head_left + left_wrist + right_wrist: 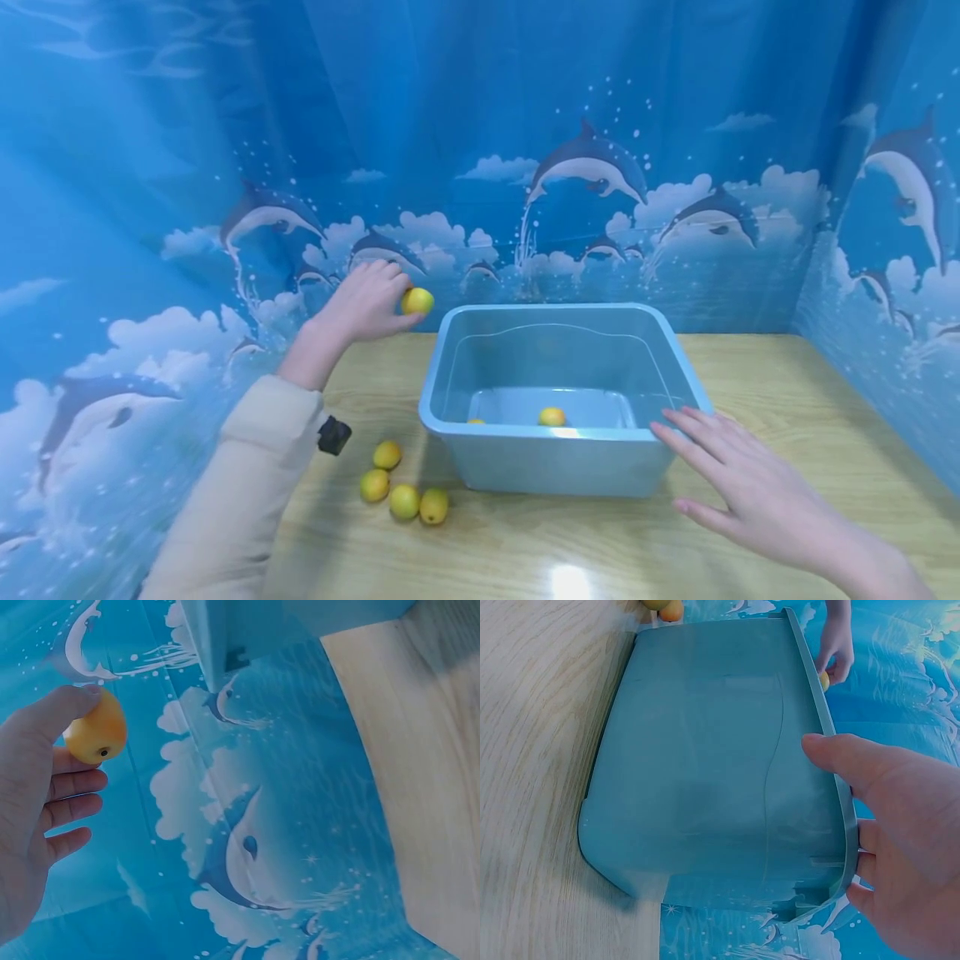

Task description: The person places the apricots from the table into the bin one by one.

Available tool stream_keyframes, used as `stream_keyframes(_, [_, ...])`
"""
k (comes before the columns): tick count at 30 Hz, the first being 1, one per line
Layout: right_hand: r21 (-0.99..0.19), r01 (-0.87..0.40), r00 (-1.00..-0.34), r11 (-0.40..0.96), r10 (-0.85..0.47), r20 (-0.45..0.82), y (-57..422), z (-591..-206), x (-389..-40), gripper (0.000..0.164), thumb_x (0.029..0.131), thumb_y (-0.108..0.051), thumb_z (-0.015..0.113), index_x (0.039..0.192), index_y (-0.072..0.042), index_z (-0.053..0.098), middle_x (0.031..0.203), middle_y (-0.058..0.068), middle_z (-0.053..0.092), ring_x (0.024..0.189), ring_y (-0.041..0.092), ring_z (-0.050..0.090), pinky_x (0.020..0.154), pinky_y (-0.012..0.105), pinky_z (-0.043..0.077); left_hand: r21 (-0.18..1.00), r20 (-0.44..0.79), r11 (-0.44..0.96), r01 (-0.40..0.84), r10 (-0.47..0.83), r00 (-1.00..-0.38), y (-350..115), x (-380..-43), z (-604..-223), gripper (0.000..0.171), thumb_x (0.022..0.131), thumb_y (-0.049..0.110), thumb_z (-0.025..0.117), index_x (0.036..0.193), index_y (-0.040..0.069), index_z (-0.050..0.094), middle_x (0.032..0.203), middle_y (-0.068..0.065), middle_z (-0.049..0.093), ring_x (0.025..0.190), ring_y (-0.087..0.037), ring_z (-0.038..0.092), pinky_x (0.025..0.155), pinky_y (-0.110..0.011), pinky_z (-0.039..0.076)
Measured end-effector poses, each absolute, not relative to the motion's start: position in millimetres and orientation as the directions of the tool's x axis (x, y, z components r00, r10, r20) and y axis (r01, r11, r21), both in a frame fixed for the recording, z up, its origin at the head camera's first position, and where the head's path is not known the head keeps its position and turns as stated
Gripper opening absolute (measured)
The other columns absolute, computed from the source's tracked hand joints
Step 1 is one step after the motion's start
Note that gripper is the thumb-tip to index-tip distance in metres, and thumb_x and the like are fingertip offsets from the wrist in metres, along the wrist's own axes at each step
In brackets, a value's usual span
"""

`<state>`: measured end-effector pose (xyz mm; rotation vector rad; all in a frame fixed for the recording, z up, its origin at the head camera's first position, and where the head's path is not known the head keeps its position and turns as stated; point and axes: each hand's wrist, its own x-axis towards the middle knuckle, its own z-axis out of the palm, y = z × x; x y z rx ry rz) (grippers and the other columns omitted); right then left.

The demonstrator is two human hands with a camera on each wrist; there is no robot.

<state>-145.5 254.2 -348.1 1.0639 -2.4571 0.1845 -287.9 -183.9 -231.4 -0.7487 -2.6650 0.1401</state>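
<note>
My left hand point(366, 304) pinches a small yellow-orange fruit point(417, 301) between thumb and fingers, raised above the table just left of the bin's back left corner. In the left wrist view this fruit point(99, 729) shows a dark spot at its end. A light blue plastic bin point(558, 462) stands on the table. Inside it lies one fruit point(552, 416), and the edge of another fruit point(476, 422) shows behind the front rim. My right hand point(750, 483) is at the bin's front right corner, fingers extended and fingertips at the rim; the thumb is spread apart.
Left of the bin's front, several similar fruits point(404, 502) lie close together on the wooden table point(510, 558). A blue curtain point(450, 125) printed with dolphins hangs behind the table and along both sides. A small black object point(333, 436) sits at the left sleeve's cuff.
</note>
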Motion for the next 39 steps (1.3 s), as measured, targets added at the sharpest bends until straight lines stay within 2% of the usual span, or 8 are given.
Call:
stream_keyframes(5, [0.063, -0.727, -0.584, 0.684, -0.664, 0.467, 254.5, -348.8, -146.4, 0.073, 0.084, -0.05, 0.06, 0.143, -0.013, 0.036, 0.138, 0.013, 0.043, 0.137, 0.015, 0.021, 0.11, 0.023, 0.001, -0.202, 0.31, 0.856, 0.476, 0.517, -0.798, -170.9, -293.0, -223.0, 0.037, 0.082, 0.039, 0.066, 0.096, 0.004, 0.062, 0.091, -0.008, 0.057, 0.085, -0.024, 0.048, 0.076, -0.038, 0.04])
stream_keyframes(11, [0.065, -0.729, -0.581, 0.682, -0.666, 0.468, 255.0, -349.9, -147.4, 0.072, 0.085, -0.051, 0.059, 0.141, -0.012, 0.038, 0.138, 0.011, 0.043, 0.136, 0.017, 0.024, 0.11, 0.023, 0.001, -0.212, 0.298, 0.845, 0.491, 0.534, -0.791, -154.9, -299.3, -217.4, 0.035, 0.084, 0.039, 0.065, 0.094, 0.006, 0.061, 0.087, -0.006, 0.055, 0.082, -0.023, 0.045, 0.074, -0.036, 0.039])
stream_keyframes(15, [0.064, -0.726, -0.585, 0.684, -0.665, 0.465, 255.2, -349.4, -147.3, 0.074, 0.083, -0.048, 0.062, 0.142, -0.013, 0.036, 0.138, 0.012, 0.043, 0.134, 0.019, 0.027, 0.11, 0.023, 0.001, -0.208, 0.288, 0.838, 0.505, 0.546, -0.787, -145.1, -304.0, -216.3, 0.037, 0.084, 0.039, 0.064, 0.1, 0.006, 0.062, 0.093, -0.007, 0.057, 0.085, -0.023, 0.045, 0.075, -0.036, 0.039])
stream_keyframes(18, [0.065, -0.723, -0.591, 0.688, -0.664, 0.458, 255.0, -349.0, -147.1, 0.073, 0.084, -0.051, 0.059, 0.143, -0.015, 0.034, 0.139, 0.011, 0.042, 0.133, 0.02, 0.029, 0.11, 0.022, 0.001, -0.213, 0.273, 0.834, 0.509, 0.55, -0.789, -137.3, -306.8, -215.8, 0.039, 0.084, 0.041, 0.063, 0.102, 0.006, 0.062, 0.093, -0.006, 0.056, 0.084, -0.022, 0.044, 0.075, -0.035, 0.038])
stream_keyframes(22, [0.067, -0.721, -0.592, 0.69, -0.663, 0.458, 254.5, -348.6, -147.2, 0.072, 0.086, -0.053, 0.056, 0.144, -0.016, 0.033, 0.14, 0.01, 0.041, 0.133, 0.022, 0.029, 0.109, 0.022, 0.001, -0.235, 0.248, 0.824, 0.516, 0.564, -0.788, -126.5, -309.4, -214.3, 0.039, 0.085, 0.042, 0.063, 0.1, 0.007, 0.061, 0.09, -0.006, 0.054, 0.083, -0.023, 0.043, 0.074, -0.035, 0.036])
stream_keyframes(29, [0.059, -0.716, -0.601, 0.696, -0.658, 0.454, 254.5, -349.5, -146.9, 0.073, 0.085, -0.051, 0.058, 0.144, -0.017, 0.033, 0.14, 0.01, 0.041, 0.133, 0.022, 0.029, 0.109, 0.021, 0.0, -0.282, 0.208, 0.793, 0.539, 0.599, -0.773, -106.5, -313.6, -214.7, 0.042, 0.085, 0.045, 0.06, 0.104, 0.007, 0.061, 0.094, -0.005, 0.056, 0.085, -0.022, 0.044, 0.076, -0.035, 0.038])
stream_keyframes(34, [0.061, -0.716, -0.601, 0.695, -0.658, 0.454, 253.9, -348.9, -146.4, 0.075, 0.083, -0.048, 0.063, 0.144, -0.016, 0.033, 0.14, 0.01, 0.041, 0.133, 0.022, 0.029, 0.109, 0.021, -0.001, -0.299, 0.205, 0.776, 0.555, 0.62, -0.757, -93.7, -317.3, -214.8, 0.037, 0.086, 0.043, 0.059, 0.1, 0.009, 0.062, 0.093, -0.004, 0.056, 0.085, -0.02, 0.045, 0.076, -0.034, 0.039])
stream_keyframes(39, [0.06, -0.714, -0.605, 0.698, -0.657, 0.451, 253.9, -348.8, -146.1, 0.075, 0.084, -0.049, 0.061, 0.144, -0.017, 0.032, 0.14, 0.009, 0.04, 0.134, 0.021, 0.027, 0.109, 0.022, 0.0, -0.317, 0.198, 0.759, 0.568, 0.639, -0.743, -81.2, -321.9, -215.6, 0.036, 0.086, 0.043, 0.058, 0.099, 0.009, 0.062, 0.093, -0.004, 0.056, 0.086, -0.019, 0.046, 0.075, -0.032, 0.04])
